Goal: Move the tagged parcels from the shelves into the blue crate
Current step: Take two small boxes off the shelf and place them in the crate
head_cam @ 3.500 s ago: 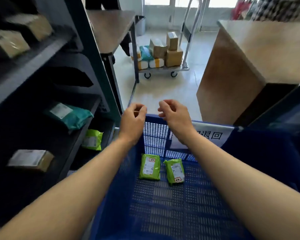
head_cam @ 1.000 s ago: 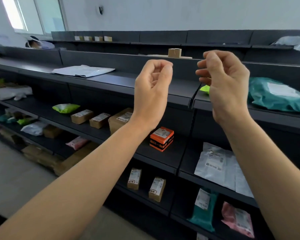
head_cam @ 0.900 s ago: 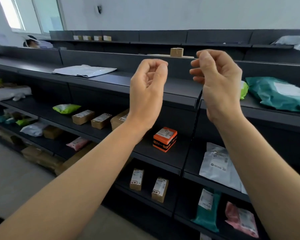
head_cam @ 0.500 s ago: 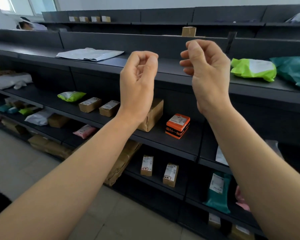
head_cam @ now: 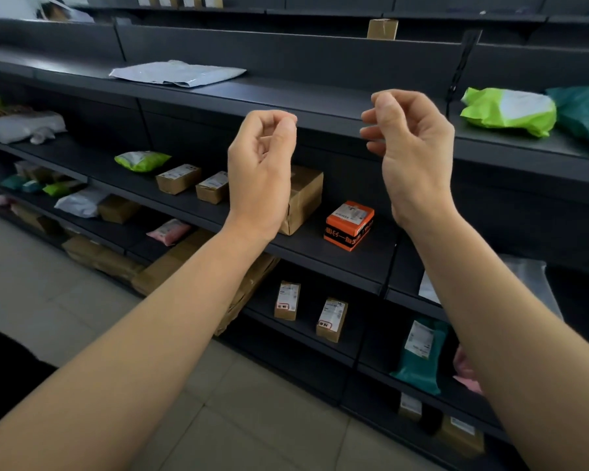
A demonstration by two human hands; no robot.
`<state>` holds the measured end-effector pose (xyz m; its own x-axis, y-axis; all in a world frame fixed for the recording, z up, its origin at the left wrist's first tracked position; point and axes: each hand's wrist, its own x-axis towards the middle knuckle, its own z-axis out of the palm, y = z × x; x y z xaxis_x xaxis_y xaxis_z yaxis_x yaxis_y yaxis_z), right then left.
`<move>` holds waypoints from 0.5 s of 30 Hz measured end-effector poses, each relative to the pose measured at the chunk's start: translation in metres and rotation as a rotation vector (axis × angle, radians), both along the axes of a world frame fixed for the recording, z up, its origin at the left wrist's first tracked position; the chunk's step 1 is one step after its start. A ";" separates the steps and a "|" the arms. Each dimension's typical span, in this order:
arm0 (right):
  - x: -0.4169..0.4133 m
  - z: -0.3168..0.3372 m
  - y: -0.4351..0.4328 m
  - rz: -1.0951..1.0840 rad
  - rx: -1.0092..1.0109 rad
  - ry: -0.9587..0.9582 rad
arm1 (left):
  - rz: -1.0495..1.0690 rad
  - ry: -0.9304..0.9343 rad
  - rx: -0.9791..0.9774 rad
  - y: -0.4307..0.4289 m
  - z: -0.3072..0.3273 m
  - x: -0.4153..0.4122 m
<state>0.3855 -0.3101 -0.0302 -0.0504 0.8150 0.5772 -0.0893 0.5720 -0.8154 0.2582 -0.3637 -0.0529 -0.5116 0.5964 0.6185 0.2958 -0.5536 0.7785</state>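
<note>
Search step: left hand (head_cam: 259,171) and right hand (head_cam: 412,154) are held empty, fingers curled; tagged box (head_cam: 331,320) on lower shelf (head_cam: 301,331) is likely to be grasped next.

A dark shelving unit (head_cam: 320,256) of several tiers runs in front of me, standing on a tiled floor (head_cam: 252,419). On an upper tier lie a flat white mailer (head_cam: 177,73), a lime-green bag (head_cam: 507,112) and a teal bag (head_cam: 585,113). One tier down stand a green pouch (head_cam: 142,160), two small brown boxes (head_cam: 178,178), a bigger brown carton (head_cam: 303,198) and an orange box (head_cam: 350,225). Lower still, two upright red-tagged cartons (head_cam: 287,300) stand side by side, with a teal mailer (head_cam: 420,355) to their right.
</note>
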 end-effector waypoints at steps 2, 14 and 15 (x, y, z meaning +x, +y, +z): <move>0.007 0.001 0.003 0.008 -0.003 0.002 | 0.015 0.003 -0.010 -0.001 0.001 0.004; 0.009 -0.009 0.007 0.122 -0.043 0.042 | 0.189 -0.012 0.010 -0.025 -0.002 -0.007; 0.004 -0.012 0.006 0.135 -0.049 0.035 | 0.208 -0.012 0.009 -0.027 -0.003 -0.011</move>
<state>0.3897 -0.3045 -0.0418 -0.1419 0.8293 0.5406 -0.1917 0.5127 -0.8369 0.2470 -0.3910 -0.0555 -0.6306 0.4713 0.6166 0.3955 -0.4885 0.7778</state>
